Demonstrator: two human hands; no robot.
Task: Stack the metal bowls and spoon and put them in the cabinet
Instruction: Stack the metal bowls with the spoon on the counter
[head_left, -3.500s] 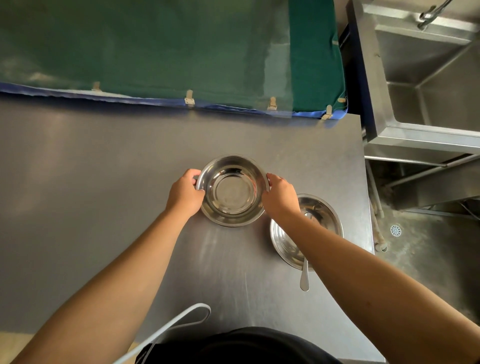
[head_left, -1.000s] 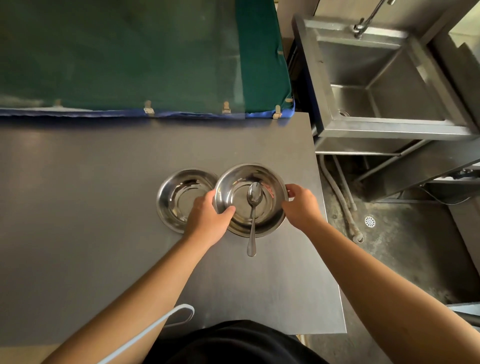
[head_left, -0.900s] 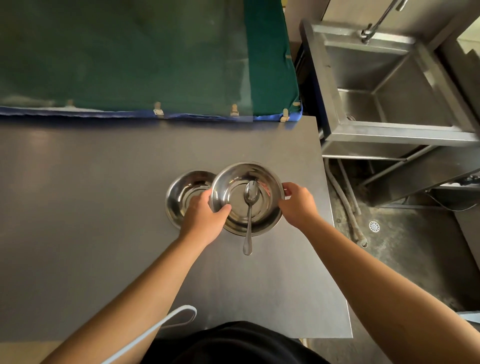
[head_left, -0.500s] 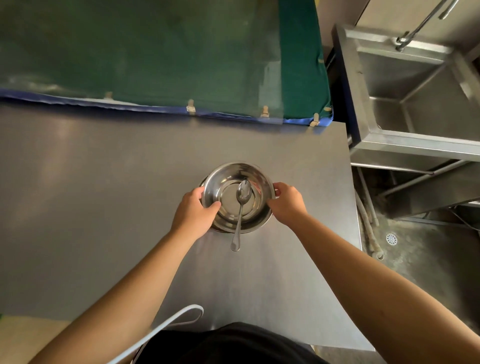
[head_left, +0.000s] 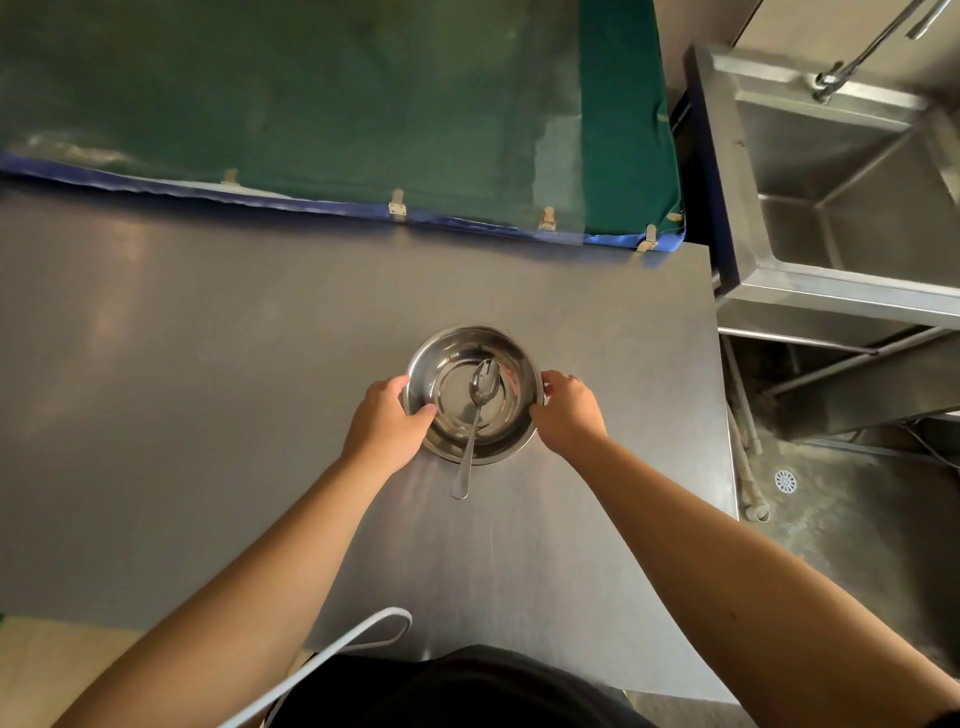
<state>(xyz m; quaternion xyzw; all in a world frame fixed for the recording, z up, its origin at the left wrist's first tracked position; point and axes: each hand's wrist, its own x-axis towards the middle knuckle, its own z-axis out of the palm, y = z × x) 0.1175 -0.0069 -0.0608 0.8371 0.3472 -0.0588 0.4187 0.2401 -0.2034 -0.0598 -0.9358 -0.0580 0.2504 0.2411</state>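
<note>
The metal bowls (head_left: 462, 358) sit as one stack on the steel table (head_left: 208, 364), the upper bowl nested in the lower one, which is almost hidden. A metal spoon (head_left: 475, 415) lies in the upper bowl, its handle reaching over the near rim. My left hand (head_left: 384, 423) grips the stack's left rim, thumb inside. My right hand (head_left: 569, 413) grips the right rim. No cabinet is in view.
A green cloth-covered board (head_left: 311, 104) with a blue edge stands along the table's far side. A steel sink (head_left: 852, 197) with a tap stands to the right, past the table's right edge. A floor drain (head_left: 785, 480) lies below it. A white cord (head_left: 337, 649) hangs near my body.
A second ago the bowl with the spoon was beside the other bowl; both hands moved it left onto that bowl. Now the two are nested and both hands stay on the rim.
</note>
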